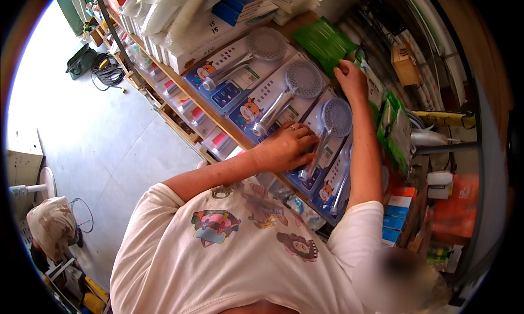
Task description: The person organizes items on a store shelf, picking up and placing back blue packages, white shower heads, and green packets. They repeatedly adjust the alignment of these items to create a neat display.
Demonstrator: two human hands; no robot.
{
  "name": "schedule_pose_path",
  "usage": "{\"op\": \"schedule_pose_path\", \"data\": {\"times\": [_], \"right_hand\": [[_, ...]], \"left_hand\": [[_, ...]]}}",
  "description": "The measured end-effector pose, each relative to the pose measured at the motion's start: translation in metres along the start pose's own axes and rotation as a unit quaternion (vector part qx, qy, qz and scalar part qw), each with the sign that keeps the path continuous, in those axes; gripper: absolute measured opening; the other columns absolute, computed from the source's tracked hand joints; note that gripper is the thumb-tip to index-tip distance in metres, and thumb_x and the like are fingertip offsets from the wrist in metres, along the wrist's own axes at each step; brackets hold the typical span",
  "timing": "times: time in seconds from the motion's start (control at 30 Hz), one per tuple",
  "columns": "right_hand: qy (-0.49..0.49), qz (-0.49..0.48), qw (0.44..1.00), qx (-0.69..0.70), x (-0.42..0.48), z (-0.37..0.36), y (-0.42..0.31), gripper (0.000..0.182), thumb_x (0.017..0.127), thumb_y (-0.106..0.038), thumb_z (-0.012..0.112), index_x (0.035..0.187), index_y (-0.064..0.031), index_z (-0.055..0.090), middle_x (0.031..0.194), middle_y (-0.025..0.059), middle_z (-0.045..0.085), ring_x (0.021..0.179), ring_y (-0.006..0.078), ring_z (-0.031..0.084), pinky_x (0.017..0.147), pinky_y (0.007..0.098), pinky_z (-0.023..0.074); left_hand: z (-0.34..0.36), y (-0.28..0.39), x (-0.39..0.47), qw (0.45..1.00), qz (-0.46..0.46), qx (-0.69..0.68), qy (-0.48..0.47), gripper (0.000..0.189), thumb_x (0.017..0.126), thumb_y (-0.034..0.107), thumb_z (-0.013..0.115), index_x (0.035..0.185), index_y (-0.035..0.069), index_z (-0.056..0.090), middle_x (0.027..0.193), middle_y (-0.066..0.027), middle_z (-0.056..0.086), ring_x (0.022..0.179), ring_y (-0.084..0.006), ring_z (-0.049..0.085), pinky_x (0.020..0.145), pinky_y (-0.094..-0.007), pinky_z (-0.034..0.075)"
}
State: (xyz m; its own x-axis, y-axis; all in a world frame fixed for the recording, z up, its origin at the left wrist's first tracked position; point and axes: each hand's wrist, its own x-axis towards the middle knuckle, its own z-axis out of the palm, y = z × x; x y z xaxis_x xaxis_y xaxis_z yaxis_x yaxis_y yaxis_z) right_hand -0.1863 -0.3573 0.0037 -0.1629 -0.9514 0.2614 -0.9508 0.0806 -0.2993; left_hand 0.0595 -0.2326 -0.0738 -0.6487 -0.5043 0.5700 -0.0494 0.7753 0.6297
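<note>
Several blister-packed hand shower heads (303,79) with blue cards lie in an overlapping row before me. My left hand (290,145), a ring on one finger, lies palm down over the packs, its fingers slightly apart and reaching the handle of a lower shower head (337,117). Beyond the row's upper right end, my right hand (353,78) has its fingertips closed on the lower edge of a green plastic packet (324,43), which looks blurred. More green packets (395,129) are to the right of my right forearm.
White boxes (184,60) under clear plastic bags (163,15) stand at the row's upper left. The wooden shelf edge (213,115) runs diagonally, with more packs on a lower level. At right are a small cardboard box (405,64) and blue-and-white boxes (395,217). A coiled black cable (107,70) lies on the floor.
</note>
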Motion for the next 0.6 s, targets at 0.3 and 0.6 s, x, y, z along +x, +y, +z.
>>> {"op": "schedule_pose_path", "data": {"times": [0.3, 0.6], "right_hand": [[-0.006, -0.057, 0.985, -0.165, 0.066, 0.062, -0.003, 0.062, 0.082, -0.031, 0.074, 0.134, -0.0043, 0.053, 0.134, 0.0156, 0.057, 0.120, 0.0338, 0.057, 0.098, 0.0435, 0.0495], [-0.055, -0.045, 0.958, -0.279, 0.082, 0.078, -0.018, 0.059, 0.077, -0.037, 0.078, 0.120, -0.0045, 0.055, 0.117, 0.0196, 0.062, 0.108, 0.0365, 0.063, 0.086, 0.0470, 0.0550]], "left_hand": [[0.002, -0.002, 0.000, 1.000, 0.006, -0.021, 0.007, 0.043, 0.087, 0.025, 0.067, 0.121, -0.001, 0.060, 0.115, -0.0173, 0.060, 0.114, -0.0331, 0.055, 0.103, -0.0446, 0.042], [0.001, -0.001, -0.001, 1.000, -0.008, -0.016, -0.002, 0.045, 0.088, 0.026, 0.066, 0.124, 0.000, 0.058, 0.118, -0.0184, 0.059, 0.118, -0.0329, 0.053, 0.106, -0.0465, 0.040]]}}
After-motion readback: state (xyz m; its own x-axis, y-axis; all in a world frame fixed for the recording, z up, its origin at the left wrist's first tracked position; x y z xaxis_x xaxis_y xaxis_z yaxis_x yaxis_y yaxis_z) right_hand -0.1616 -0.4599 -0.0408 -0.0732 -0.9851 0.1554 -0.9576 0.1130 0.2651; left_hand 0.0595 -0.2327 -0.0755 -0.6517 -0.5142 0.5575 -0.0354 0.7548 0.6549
